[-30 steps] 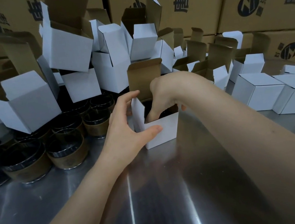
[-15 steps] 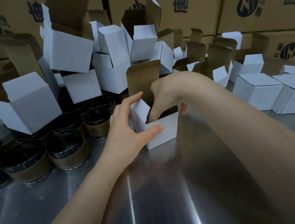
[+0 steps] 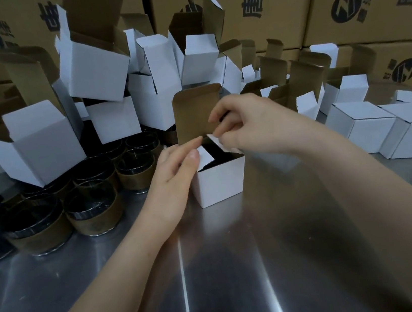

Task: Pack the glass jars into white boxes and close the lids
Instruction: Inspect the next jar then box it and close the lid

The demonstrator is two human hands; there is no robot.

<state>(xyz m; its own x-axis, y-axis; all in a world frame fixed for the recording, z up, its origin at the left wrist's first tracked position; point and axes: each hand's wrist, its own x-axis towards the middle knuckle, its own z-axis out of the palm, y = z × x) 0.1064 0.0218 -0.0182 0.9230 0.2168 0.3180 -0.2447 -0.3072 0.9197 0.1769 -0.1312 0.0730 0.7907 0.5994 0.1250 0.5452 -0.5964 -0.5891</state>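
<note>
While one open white box (image 3: 220, 180) stands near the middle of the steel table (image 3: 216, 273), one dark glass jar (image 3: 219, 151) is seen inside it. Its left flap (image 3: 205, 157) is pinched by the left hand (image 3: 173, 176), its right flap (image 3: 214, 138) by the right hand (image 3: 251, 128). At least eight jars (image 3: 93, 211) are grouped by the left edge, and three closed boxes (image 3: 362, 128) by the right.
</note>
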